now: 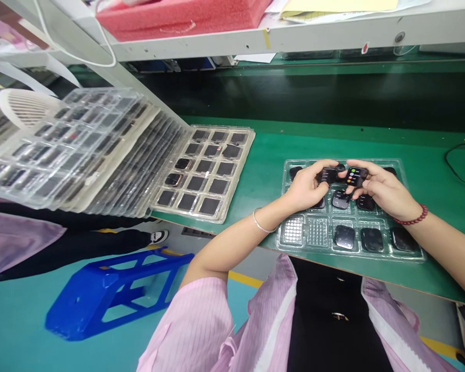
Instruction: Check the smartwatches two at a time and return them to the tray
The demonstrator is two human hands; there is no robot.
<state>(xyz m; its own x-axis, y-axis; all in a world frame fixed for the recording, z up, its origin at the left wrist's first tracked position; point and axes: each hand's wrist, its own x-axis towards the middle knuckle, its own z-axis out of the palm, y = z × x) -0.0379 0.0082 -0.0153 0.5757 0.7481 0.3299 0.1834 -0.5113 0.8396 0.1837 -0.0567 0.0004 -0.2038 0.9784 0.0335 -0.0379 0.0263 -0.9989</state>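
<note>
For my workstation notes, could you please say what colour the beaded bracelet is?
The beaded bracelet is dark red, seen best in the head view.

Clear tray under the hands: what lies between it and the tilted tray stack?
In the head view, a tray of dark square pieces lies beside the tray stack, then green tabletop up to the clear tray.
</note>
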